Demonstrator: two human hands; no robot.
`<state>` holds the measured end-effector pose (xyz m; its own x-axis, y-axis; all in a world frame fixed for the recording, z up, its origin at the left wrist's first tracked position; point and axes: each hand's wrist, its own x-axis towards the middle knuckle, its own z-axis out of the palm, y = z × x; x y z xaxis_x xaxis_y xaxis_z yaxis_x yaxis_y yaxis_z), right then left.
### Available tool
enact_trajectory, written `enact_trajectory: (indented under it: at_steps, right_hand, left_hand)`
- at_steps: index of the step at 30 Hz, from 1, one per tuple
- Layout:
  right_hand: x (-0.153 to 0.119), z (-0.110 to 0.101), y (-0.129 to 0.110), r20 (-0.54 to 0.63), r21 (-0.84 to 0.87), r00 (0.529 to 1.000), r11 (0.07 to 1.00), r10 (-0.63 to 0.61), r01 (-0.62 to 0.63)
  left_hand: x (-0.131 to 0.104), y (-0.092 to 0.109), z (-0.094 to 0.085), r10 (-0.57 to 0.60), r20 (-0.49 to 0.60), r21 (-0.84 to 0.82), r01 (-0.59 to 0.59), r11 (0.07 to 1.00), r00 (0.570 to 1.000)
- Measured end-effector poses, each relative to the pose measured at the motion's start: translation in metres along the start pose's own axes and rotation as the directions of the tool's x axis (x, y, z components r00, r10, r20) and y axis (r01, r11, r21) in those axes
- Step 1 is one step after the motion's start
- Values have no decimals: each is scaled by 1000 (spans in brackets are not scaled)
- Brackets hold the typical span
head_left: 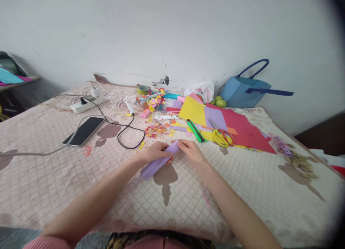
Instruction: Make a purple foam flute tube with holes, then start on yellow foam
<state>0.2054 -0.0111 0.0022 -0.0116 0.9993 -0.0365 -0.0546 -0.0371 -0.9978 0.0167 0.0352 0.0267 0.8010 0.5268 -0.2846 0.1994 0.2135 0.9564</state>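
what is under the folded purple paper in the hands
Fingertips of the left hand show past the lower edge of the purple paper, with the patterned tablecloth below. The paper's underside and the cloth directly behind it are covered from view.

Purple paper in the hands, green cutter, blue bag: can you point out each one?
Purple paper (159, 163): head view, on the middle of its length.
Green cutter (196, 131): head view, on the middle of its body.
Blue bag (238, 93): head view, on its side, below the handles.
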Motion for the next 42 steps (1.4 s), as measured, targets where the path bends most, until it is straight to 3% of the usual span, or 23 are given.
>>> enact_trajectory:
  at_steps: [5, 8, 12, 20, 22, 26, 31, 34, 35, 37, 40, 42]
  right_hand:
    - [-4, 5, -2, 96, 41, 993, 996, 70, -74]
    - [-3, 8, 0, 90, 54, 992, 994, 86, -91]
    - [0, 6, 0, 35, 69, 997, 995, 73, -75]
    - [5, -6, -4, -144, 174, 988, 984, 46, -20]
    - [7, -6, -4, -216, 219, 976, 975, 22, 26]
    - [8, -2, -5, -359, 307, 933, 943, -12, 130]
    - [4, 12, -9, -422, 385, 906, 899, -30, 209]
    - [1, 18, -12, -434, 413, 900, 881, -35, 233]
    - [1, 19, -13, -440, 421, 898, 875, -34, 240]
    - [-1, 22, -13, -444, 440, 895, 864, -28, 245]
    - [-4, 31, -10, -414, 475, 910, 851, -9, 224]
    - [-6, 37, -7, -378, 497, 926, 846, 12, 192]
  left_hand:
    - [2, -2, 1, 4, -16, -15, -4, 1000, 1000]
    - [3, -4, 1, 30, 11, -1, -30, 1000, 999]
    - [2, -1, -4, 66, 21, 92, -68, 993, 998]
    - [-5, 16, -23, 74, -159, 232, -36, 972, 985]
    - [-5, 18, -27, 144, -284, 162, -101, 982, 948]
    - [3, 14, -22, 270, -558, -55, -359, 932, 785]
    - [16, 1, -1, 411, -591, -156, -597, 787, 695]
    - [19, -4, 3, 379, -700, -157, -649, 745, 605]
    - [20, -4, 3, 364, -719, -164, -654, 739, 592]
    - [21, -6, 4, 367, -692, -194, -650, 735, 621]
    - [23, -9, 8, 416, -571, -250, -632, 734, 708]
    - [23, -11, 12, 423, -537, -272, -625, 732, 730]
